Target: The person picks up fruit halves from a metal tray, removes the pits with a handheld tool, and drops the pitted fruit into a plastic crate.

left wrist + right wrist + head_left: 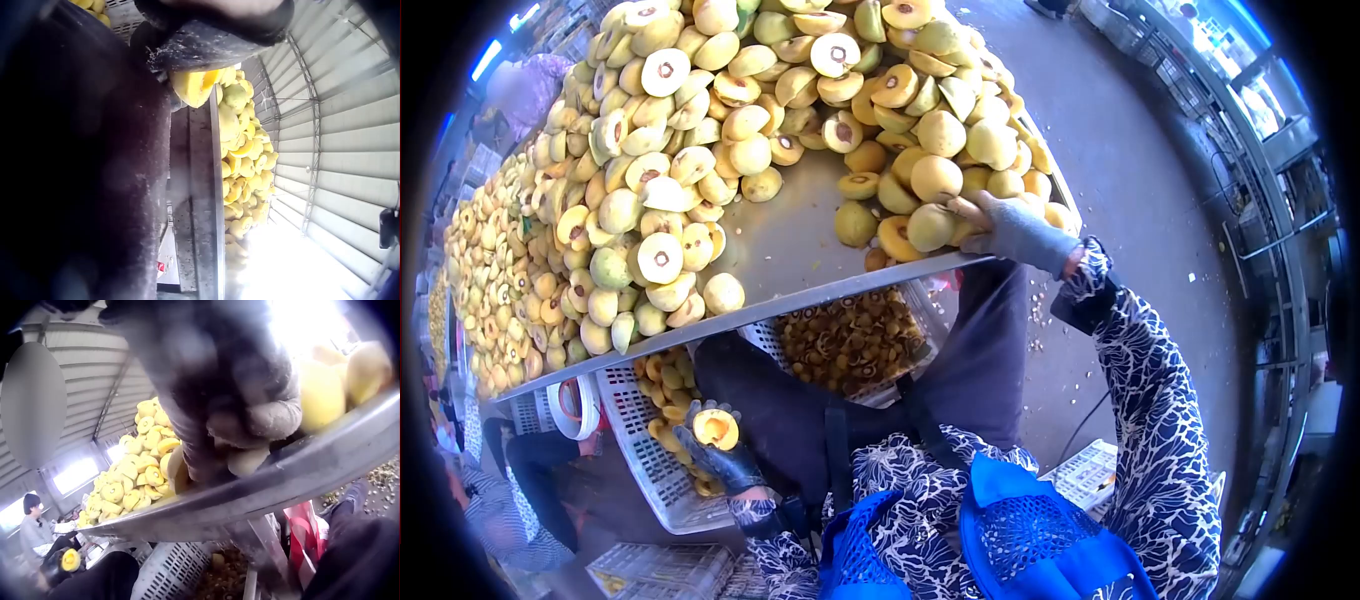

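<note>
In the head view the left hand (pixel 725 455), in a dark glove, holds a halved yellow fruit (pixel 716 429), hollow side up, above a white crate. That fruit half (pixel 195 86) shows under the dark glove in the left wrist view. The right hand (pixel 1022 232), in a grey glove, lies at the near right corner of the metal table (pixel 775 235), among the fruit. In the right wrist view its fingers (pixel 275 419) curl at the table's rim, around something pale that is mostly hidden.
Halved fruit (pixel 662 257) is heaped on the table. Below its edge stand a crate of dark pieces (pixel 850 340) and a white crate (pixel 645 440) with yellow fruit. A white bucket (pixel 575 408) and another person (pixel 510 520) are at the left.
</note>
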